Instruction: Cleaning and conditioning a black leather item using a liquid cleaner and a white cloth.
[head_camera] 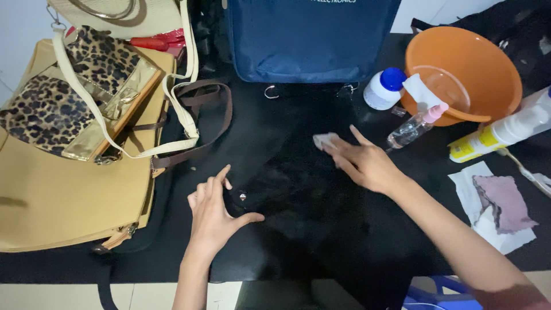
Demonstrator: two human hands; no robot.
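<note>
A black bag [298, 189] lies flat on the black table [258, 115], hard to tell apart from it. My left hand [215, 212] rests on the bag's left part, fingers spread around a small silver snap [243, 196]. My right hand [361, 163] presses a small grey-white wipe [325, 140] onto the bag's upper surface, fingers laid flat over it.
A tan bag [63, 195] with a leopard-print purse [69, 97] and straps lies at left. A blue bag [310, 37] stands at the back. At right are an orange basin [465, 72], a white jar with blue cap [383, 88], a small spray bottle [414, 127], a white-yellow bottle [505, 133] and used tissues [499, 206].
</note>
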